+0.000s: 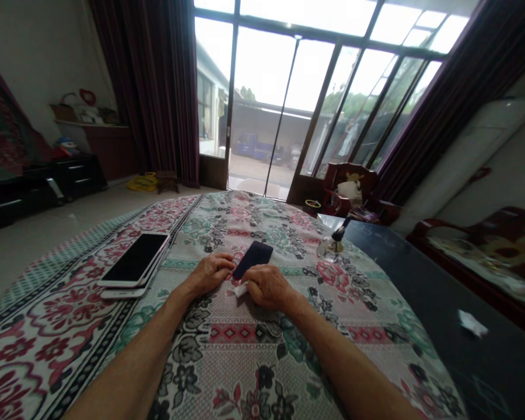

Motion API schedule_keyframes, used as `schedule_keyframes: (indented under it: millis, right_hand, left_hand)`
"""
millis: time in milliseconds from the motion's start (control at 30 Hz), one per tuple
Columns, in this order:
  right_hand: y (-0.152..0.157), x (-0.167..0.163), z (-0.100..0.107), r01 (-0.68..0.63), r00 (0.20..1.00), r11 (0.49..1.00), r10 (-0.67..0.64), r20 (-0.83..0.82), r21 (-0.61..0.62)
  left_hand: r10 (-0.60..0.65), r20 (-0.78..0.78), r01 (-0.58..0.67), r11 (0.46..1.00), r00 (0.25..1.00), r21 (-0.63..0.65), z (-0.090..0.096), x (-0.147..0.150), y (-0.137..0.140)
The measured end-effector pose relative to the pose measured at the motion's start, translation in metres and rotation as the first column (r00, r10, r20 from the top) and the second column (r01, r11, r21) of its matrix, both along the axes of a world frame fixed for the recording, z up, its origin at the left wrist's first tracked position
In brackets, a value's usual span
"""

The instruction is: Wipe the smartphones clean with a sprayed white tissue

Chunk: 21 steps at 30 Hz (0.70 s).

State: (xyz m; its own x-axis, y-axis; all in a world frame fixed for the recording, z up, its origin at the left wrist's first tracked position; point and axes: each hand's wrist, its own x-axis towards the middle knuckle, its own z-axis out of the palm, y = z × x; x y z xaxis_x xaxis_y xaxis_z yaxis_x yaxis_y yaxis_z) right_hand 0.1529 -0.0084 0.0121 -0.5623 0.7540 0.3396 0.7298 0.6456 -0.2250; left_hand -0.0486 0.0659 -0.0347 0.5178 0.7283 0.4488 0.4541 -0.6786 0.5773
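A dark smartphone lies flat on the flowered tablecloth in front of me. My left hand rests at its left edge, fingers extended on the cloth and holding nothing; whether the fingertips touch the phone is hard to tell. My right hand is closed on a white tissue at the phone's near end, and its knuckles cover part of that end. To the left, a small stack of white-framed phones lies on the cloth, the top one with its black screen facing up.
A clear glass jar with a black-handled thing in it stands at right on the cloth. Beyond the cloth's right edge, a crumpled white tissue lies on a dark tabletop. A wooden chair stands near the glass doors.
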Motion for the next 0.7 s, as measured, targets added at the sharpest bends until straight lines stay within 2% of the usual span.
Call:
schedule_keyframes:
  millis: [133, 233, 300, 467, 700]
  right_hand:
    - [0.008, 0.013, 0.008, 0.105, 0.984, 0.994, -0.098, -0.149, 0.042]
    - [0.017, 0.024, 0.004, 0.231, 0.945, 0.968, -0.199, -0.261, 0.098]
    - [0.022, 0.028, -0.002, 0.262, 0.939, 0.958, -0.224, -0.262, 0.119]
    - [0.021, 0.026, -0.013, 0.19, 0.978, 0.978, -0.182, -0.099, 0.081]
    - [0.008, 0.008, -0.007, 0.083, 0.996, 0.996, -0.083, 0.014, 0.041]
  left_hand:
    - [0.0, 0.005, 0.0, 1.0, 1.0, -0.021, 0.0, 0.0, 0.0]
    - [0.005, 0.004, -0.005, 1.0, 1.0, -0.03, -0.001, 0.001, 0.0]
    - [0.004, -0.002, -0.004, 1.0, 1.0, -0.028, -0.002, 0.001, 0.0]
    - [0.02, 0.008, -0.02, 1.0, 1.0, -0.013, -0.001, 0.001, -0.001]
    - [0.007, 0.017, -0.007, 1.0, 1.0, -0.006, 0.001, 0.002, -0.002]
